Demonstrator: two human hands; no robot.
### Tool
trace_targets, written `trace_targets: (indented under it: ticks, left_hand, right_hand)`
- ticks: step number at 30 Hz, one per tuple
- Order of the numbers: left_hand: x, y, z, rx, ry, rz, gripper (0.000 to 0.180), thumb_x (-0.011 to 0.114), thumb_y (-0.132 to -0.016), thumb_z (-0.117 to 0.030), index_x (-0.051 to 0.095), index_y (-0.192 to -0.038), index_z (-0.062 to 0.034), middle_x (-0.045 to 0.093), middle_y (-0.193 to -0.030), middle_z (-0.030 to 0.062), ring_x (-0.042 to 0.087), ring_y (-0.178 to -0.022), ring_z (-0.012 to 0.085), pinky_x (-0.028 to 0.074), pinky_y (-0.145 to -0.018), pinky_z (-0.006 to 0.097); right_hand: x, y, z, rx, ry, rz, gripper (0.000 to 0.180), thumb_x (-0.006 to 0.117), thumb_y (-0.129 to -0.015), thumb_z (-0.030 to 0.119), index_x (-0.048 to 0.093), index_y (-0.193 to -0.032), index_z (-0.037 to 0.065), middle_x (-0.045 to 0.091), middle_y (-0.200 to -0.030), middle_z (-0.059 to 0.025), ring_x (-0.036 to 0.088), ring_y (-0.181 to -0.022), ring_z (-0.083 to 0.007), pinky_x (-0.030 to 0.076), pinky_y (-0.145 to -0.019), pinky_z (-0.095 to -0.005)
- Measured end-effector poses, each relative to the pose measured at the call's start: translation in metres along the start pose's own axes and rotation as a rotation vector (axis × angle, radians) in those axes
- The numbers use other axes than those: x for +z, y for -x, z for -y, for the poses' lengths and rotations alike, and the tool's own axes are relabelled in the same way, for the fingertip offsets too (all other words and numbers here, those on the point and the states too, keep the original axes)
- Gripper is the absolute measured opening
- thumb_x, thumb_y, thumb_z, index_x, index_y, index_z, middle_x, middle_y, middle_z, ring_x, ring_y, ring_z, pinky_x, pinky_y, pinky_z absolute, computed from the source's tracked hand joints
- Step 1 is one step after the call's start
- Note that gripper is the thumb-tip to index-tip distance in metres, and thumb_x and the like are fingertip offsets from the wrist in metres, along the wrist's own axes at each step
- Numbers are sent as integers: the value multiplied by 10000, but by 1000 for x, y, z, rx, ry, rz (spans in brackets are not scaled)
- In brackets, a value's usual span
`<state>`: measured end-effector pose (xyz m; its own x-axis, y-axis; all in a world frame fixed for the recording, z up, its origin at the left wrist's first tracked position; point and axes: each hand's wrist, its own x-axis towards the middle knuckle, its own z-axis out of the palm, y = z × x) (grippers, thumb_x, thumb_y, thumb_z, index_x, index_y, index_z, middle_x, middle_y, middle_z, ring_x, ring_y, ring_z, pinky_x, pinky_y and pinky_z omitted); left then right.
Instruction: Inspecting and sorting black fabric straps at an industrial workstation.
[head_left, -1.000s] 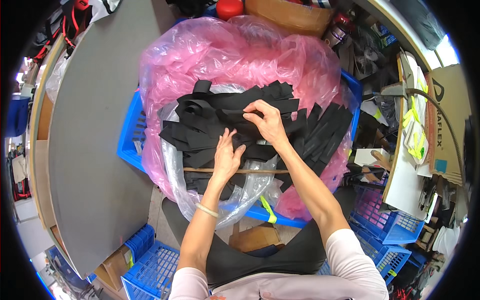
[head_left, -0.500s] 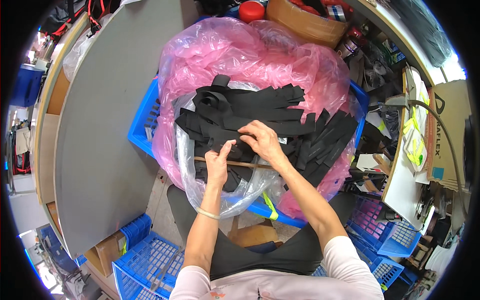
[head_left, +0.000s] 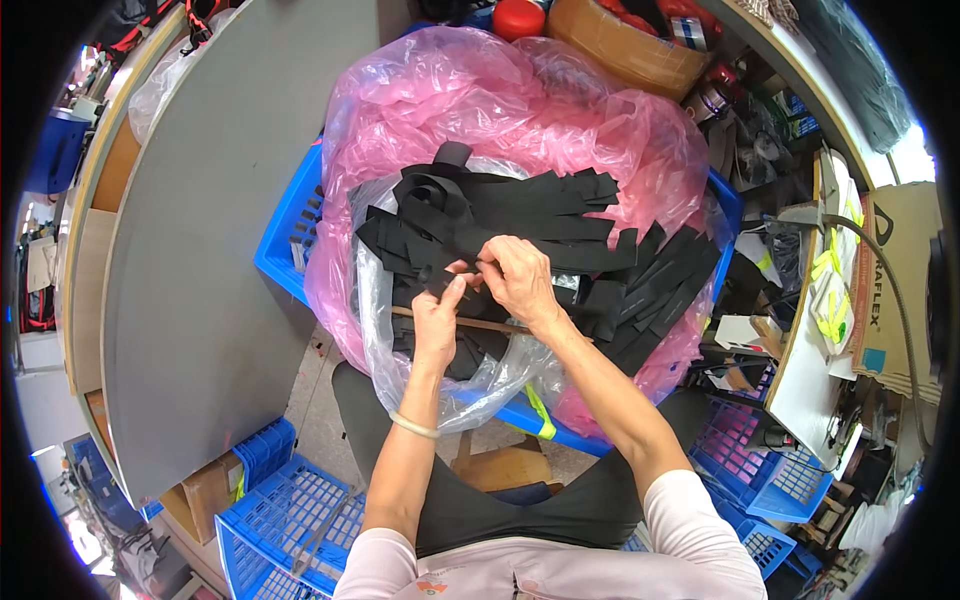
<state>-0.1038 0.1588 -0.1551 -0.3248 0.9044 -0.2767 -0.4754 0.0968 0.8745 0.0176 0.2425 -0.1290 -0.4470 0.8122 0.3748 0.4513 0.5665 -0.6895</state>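
Left hand (head_left: 434,320) and right hand (head_left: 524,283) are sitting close, fingers curled; can't tell what's gripped! Black fabric strips (head_left: 530,205), too overlapped for counting, are lying beneath and beyond; one blue crate (head_left: 287,228) is leaving sideways room, one thin stick (head_left: 490,324) running just bodyward.

Extends left forearm (head_left: 408,440) toward twelve o'clock and right forearm (head_left: 612,396) toward eleven. Holds left hand (head_left: 436,325) at eight o'clock from right hand (head_left: 522,283), thumb (head_left: 453,292) pointing to one. Bends right fingers (head_left: 497,257) inward, aimed at ten, back of that hand uppermost, with fingertips of both hands close together.
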Motion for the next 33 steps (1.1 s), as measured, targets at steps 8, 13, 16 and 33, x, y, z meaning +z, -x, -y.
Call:
trace_targets:
  ticks: [8, 13, 16, 33]
  left_hand:
    - [1, 4, -4, -88, 386, -73, 234, 579, -885, -107, 597, -1037, 71, 586, -1092, 119, 574, -967, 186, 464, -876, 317]
    - [-1, 5, -1, -86, 362, -49, 262, 580, -886, -114, 577, -1070, 72, 617, -992, 111, 598, -899, 193, 484, -847, 322]
    - [-7, 2, 8, -88, 363, -88, 271, 582, -884, -117, 566, -1074, 77, 611, -1002, 127, 598, -906, 210, 488, -855, 337]
    - [2, 12, 29, 374, -557, -204, 178, 576, -866, -81, 598, -1010, 22, 639, -986, 116, 610, -892, 194, 462, -787, 282]
  right_hand:
    - [14, 11, 0, 64, -77, -6, 116, 673, -663, 58, 575, -708, 13, 582, -697, -98, 596, -708, -274, 481, -618, -366]
    - [19, 15, -9, 298, -362, 36, 113, 659, -688, 47, 642, -783, -13, 629, -735, -123, 640, -680, -265, 500, -613, -331]
    - [24, 17, -12, 347, -463, 77, 111, 663, -688, 50, 667, -783, -7, 633, -731, -122, 652, -677, -240, 502, -616, -315]
    - [53, 20, -28, 404, -179, 193, 115, 546, -791, 122, 537, -783, 7, 627, -762, -153, 610, -735, -353, 475, -674, -424]
